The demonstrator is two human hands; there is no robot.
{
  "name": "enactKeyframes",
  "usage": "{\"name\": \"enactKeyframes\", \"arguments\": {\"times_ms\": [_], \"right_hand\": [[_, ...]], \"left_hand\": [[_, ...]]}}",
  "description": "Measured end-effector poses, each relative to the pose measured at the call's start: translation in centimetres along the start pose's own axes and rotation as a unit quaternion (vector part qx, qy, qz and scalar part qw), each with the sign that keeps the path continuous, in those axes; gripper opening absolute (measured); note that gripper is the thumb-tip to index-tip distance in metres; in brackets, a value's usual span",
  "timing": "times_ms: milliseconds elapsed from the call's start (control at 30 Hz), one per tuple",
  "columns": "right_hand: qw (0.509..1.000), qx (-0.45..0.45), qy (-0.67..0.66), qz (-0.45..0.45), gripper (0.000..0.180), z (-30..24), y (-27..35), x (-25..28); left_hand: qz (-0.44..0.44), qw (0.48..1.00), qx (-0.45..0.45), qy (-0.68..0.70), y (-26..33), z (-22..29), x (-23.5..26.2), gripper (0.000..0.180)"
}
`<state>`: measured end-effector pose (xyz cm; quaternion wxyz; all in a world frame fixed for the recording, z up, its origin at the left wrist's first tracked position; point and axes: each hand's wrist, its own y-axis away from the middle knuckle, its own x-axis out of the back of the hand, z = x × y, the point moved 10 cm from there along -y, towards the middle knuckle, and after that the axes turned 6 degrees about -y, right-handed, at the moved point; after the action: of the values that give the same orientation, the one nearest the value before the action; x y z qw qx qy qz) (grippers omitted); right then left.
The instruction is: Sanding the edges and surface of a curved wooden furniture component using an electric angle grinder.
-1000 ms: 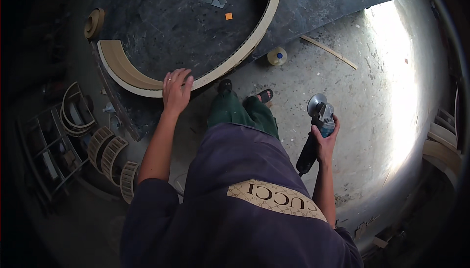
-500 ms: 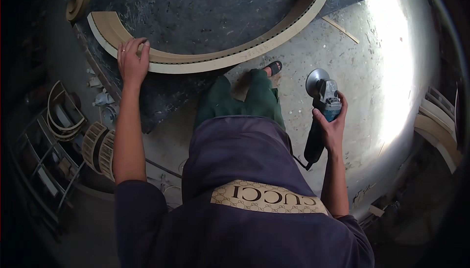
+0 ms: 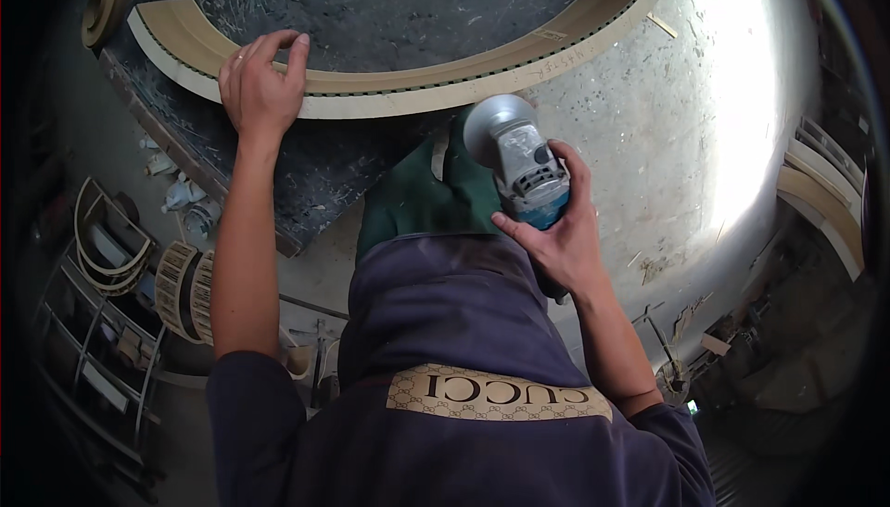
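- Curved wooden band (image 3: 399,102): on dark tabletop (image 3: 389,20), right in front of the worker. Bow bulges toward the body; both arms of the curve swing away.
- Long run goes left to right. Left end stops square near a round wooden piece (image 3: 107,5); right arm climbs out of view at top.
- Left hand (image 3: 264,85): nearer one, on the band left of the bow's middle. Grip loosely spread over the rim, thumb apart, not wrapped round; can't tell how hard it presses.
- Right hand (image 3: 561,238): off the band, nearer the body, to the right. Grip wrapped round the angle grinder (image 3: 524,159), thumb on the near side.
- Grinder's long axis slants from the hand forward and left, so its pale disc (image 3: 489,127) leads, closest to the band.
- Key relation: band lies ahead of the disc, running crosswise to the tool. Disc edge overlaps or nearly meets the outer rim from here; touching or apart, can't tell.
- Green trousers (image 3: 417,192) under disc level, close by.
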<state>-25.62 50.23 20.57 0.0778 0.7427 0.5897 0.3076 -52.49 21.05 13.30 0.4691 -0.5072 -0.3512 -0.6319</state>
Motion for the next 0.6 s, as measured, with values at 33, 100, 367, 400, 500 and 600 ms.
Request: {"name": "enactKeyframes", "arguments": {"times_ms": [33, 100, 367, 400, 500, 600], "right_hand": [[1.0, 0.013, 0.01, -0.011, 0.106, -0.7, -0.2, -1.1], [0.999, 0.016, 0.019, -0.029, 0.102, -1.7, -0.6, -2.9], [0.996, 0.031, 0.052, -0.063, 0.101, -3.4, -1.9, -7.1], [0.995, 0.024, 0.059, -0.074, 0.1, -3.4, -2.0, -7.4], [0.996, 0.018, 0.063, -0.065, 0.1, -3.3, -2.2, -6.9], [0.997, 0.017, 0.053, -0.047, 0.1, -2.5, -2.2, -5.5]], "left_hand": [[-0.001, 1.0, 0.0, 0.0, 0.0, 0.0, -0.1, 0.03], [-0.005, 1.0, 0.002, -0.001, 0.0, 0.0, -0.3, 0.03], [-0.02, 1.0, 0.008, 0.009, -0.1, 0.1, -0.6, 0.03], [-0.02, 1.0, 0.013, 0.01, 0.0, -0.1, -0.5, 0.03], [-0.025, 1.0, 0.017, 0.003, 0.1, -0.1, -0.4, 0.03], [-0.025, 1.0, 0.016, 0.003, -0.1, -0.2, -0.8, 0.031]]}}
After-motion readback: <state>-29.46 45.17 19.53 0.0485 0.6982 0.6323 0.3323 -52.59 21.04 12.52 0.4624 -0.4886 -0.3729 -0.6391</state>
